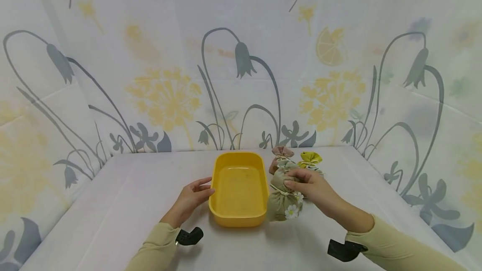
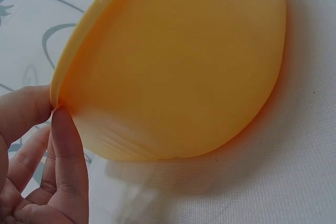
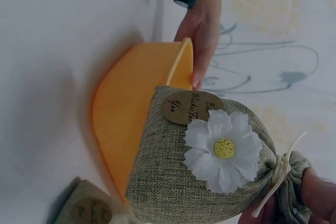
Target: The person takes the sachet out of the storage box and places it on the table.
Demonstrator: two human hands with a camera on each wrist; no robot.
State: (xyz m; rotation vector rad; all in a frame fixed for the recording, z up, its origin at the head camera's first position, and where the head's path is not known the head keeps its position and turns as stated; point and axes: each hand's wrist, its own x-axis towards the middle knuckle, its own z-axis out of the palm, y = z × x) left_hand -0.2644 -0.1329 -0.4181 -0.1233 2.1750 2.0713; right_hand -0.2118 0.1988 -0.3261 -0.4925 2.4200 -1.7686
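A yellow plastic tub (image 1: pixel 241 222) stands in the middle of the table. My left hand (image 1: pixel 193 200) pinches its left rim between thumb and finger, as the left wrist view shows on the tub (image 2: pixel 178 66). With my right hand (image 1: pixel 316 189) I grip a grey-green drawstring sachet (image 1: pixel 279 207) by its gathered top, just right of the tub. In the right wrist view this cloth sachet (image 3: pixel 173 166) has a white fabric flower (image 3: pixel 224 150), an oval brown tag and a pale tied cord. It hangs in front of the tub's outer wall.
Behind the held sachet, right of the tub, are a pink sachet (image 1: pixel 282 151) and a yellow-green sachet (image 1: pixel 310 158), with others partly hidden by my hand. A tagged sachet (image 3: pixel 89 209) lies low in the right wrist view. A flower-patterned curtain (image 1: pixel 241 95) backs the white table.
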